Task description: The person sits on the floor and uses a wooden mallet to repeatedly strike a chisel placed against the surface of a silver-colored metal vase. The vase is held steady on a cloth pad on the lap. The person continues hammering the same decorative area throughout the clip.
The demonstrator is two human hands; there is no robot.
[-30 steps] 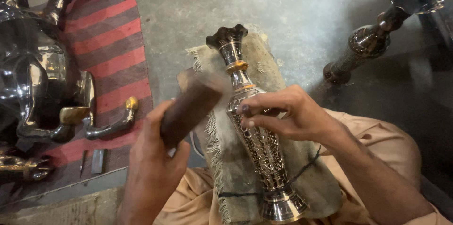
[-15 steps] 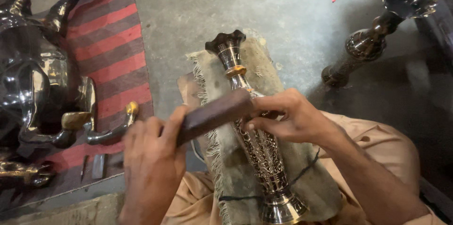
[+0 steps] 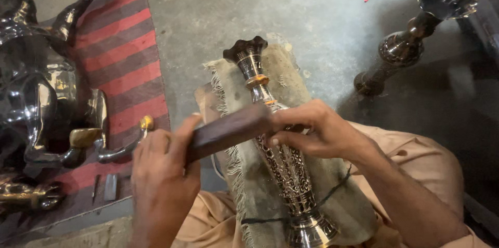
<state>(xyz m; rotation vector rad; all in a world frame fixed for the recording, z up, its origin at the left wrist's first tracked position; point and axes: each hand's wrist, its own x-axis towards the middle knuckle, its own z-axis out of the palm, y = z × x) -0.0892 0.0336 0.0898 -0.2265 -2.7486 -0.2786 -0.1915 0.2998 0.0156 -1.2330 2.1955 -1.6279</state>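
Since the earlier frames the wooden block (image 3: 228, 131) has swung down from a raised tilt and now lies nearly level against the vase (image 3: 278, 149), its far end touching the right hand. Left hand (image 3: 163, 175) is closed around the near end of the block, fingers wrapped over the top. Right hand (image 3: 319, 131) is curled over the vase's upper body, fingertips (image 3: 275, 141) pressing the metal; whether it pinches a small tool cannot be told.

Vase is engraved, silver-toned with a brass ring at the neck and a dark scalloped mouth pointing away from the person. It lies lengthwise on a frayed grey-green cloth pad (image 3: 249, 196) over the person's lap, foot toward the body, below both hands. Peach-coloured clothing (image 3: 416, 159) shows under the right forearm.

Beyond the right hand, well apart, a second dark metal vase (image 3: 410, 45) lies on the concrete floor (image 3: 291, 14). Off to the left of the left hand, a red and dark striped mat (image 3: 119, 61) carries a large shiny metal figure (image 3: 36, 97) with brass tips. Two small flat metal pieces (image 3: 106, 186) lie on the mat near the left hand.
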